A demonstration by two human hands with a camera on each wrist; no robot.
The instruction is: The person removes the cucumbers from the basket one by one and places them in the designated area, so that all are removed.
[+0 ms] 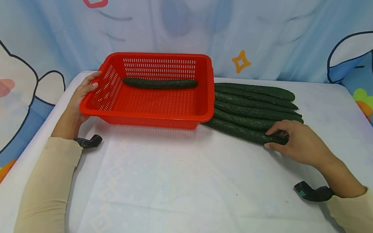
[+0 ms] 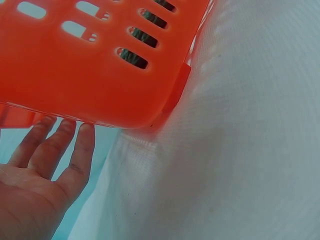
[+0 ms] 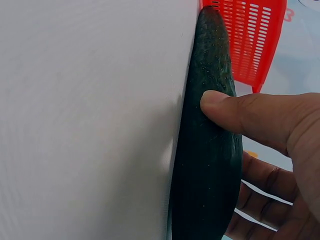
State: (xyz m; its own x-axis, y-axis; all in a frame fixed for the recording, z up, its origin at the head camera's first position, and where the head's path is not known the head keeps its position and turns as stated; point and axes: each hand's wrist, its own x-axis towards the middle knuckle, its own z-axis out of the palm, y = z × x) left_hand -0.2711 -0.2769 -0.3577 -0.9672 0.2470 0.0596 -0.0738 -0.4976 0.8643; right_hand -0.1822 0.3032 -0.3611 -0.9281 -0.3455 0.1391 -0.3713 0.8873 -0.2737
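A red plastic basket with slotted walls stands at the back left of the table. My left hand grips its left rim; in the left wrist view, extended fingers touch the basket's outside. One dark green cucumber lies inside along the back wall. Several more cucumbers lie side by side to the right, their left ends against or behind the basket. My right hand pinches the right end of the nearest cucumber. In the right wrist view, its thumb presses that cucumber from one side, with fingers behind.
A white cloth covers the table. Behind and beside it hangs a pale blue printed curtain. Dark wrist devices are strapped at both wrists and jut out over the cloth.
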